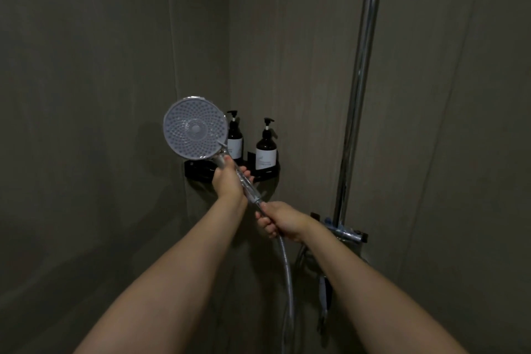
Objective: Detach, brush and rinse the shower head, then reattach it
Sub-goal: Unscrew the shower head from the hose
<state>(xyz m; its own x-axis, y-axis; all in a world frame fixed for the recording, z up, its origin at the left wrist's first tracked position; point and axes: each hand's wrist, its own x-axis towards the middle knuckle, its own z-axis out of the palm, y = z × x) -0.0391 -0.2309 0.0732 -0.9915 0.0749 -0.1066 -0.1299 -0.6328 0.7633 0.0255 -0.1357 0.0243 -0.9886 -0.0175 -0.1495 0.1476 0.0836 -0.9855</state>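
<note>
Shower head (195,128) held up in front of the wall corner, round nozzle face turned toward the camera, clear handle slanting down to the right. Left hand (228,178) wrapped around the upper handle just below the face, fingers curled over it. Right hand (280,221) closed around the joint where the handle's lower end meets the metal hose (287,264), fingers curled tight there. Hose hanging down from that hand, out of the bottom of the view. Both bare forearms reaching in from below.

Behind the head, black corner shelf (267,172) fixed to the dark grey walls, carrying two dark pump bottles: left bottle (235,138) partly hidden by the head's rim, right bottle (266,149) fully visible. Chrome riser pipe (362,72) running up the right wall, with the mixer valve (346,231) at its foot, just beside the right wrist.
</note>
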